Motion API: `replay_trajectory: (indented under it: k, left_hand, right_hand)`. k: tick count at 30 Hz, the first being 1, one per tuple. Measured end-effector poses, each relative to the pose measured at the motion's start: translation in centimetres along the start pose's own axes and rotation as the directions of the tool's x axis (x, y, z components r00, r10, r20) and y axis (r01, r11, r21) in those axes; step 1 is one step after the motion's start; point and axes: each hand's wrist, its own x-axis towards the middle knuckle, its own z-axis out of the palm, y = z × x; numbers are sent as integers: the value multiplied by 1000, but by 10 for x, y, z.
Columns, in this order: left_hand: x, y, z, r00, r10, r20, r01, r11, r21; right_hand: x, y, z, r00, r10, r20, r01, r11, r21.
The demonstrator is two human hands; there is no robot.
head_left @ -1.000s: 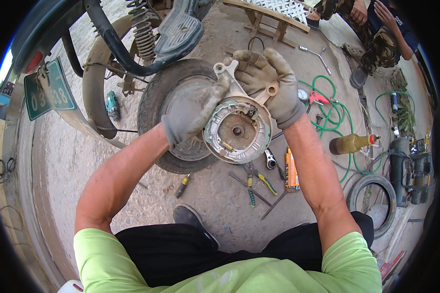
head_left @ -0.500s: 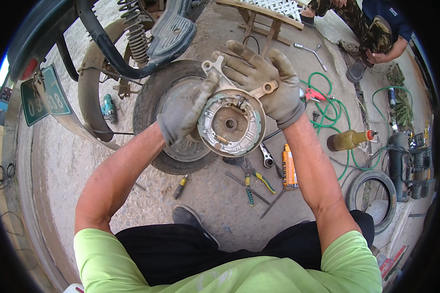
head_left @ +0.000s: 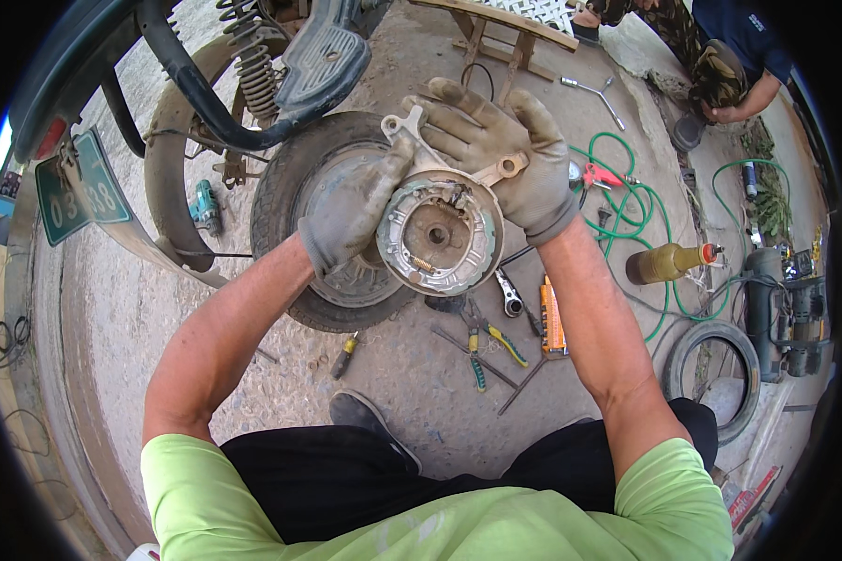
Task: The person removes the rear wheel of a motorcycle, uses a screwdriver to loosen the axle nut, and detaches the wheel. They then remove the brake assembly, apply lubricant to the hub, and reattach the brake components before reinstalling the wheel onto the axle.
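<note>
A drum brake backing plate [head_left: 437, 238] is held up over the ground, its ring of brake shoes and a small spring facing me. My left hand [head_left: 351, 210], in a worn grey work glove, grips its left edge, the thumb lying along the upper metal arm and the fingers hidden behind. On the right, my gloved right hand [head_left: 524, 168] has its fingers stretched out, palm showing, while the plate's side lug [head_left: 510, 166] lies in front of the palm. Behind the plate lies a wheel with a tyre [head_left: 295, 168], flat on the ground.
Pliers [head_left: 480, 341], a ratchet wrench [head_left: 509, 293], a screwdriver [head_left: 344, 357] and an orange box [head_left: 553, 318] lie nearby. A green hose [head_left: 641, 210], a bottle [head_left: 664, 265] and a loose tyre [head_left: 674, 360] are right. A vehicle frame [head_left: 192, 79] overhangs upper left; another person [head_left: 739, 75] sits far right.
The brake plate and both hands have shifted very slightly to the left. My grip looks the same.
</note>
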Motion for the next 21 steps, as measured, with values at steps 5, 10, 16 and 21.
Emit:
replay_trajectory:
  k: [5,10,16,21]
  left_hand:
    - [-2,3,3,997,1,-72,9,989,149]
    - [2,-15,-2,985,173,-16,-137,830,541]
    - [-9,-9,4,973,224,58,-204,715,668]
    - [4,-7,-3,1000,22,-6,-18,922,386]
  right_hand:
    - [4,-5,-5,997,49,53,-55,991,121]
    - [1,0,-15,990,-52,-130,40,995,-88]
    - [7,17,-33,959,-104,-265,38,969,-245]
    - [0,5,-16,992,-45,-115,43,999,-23]
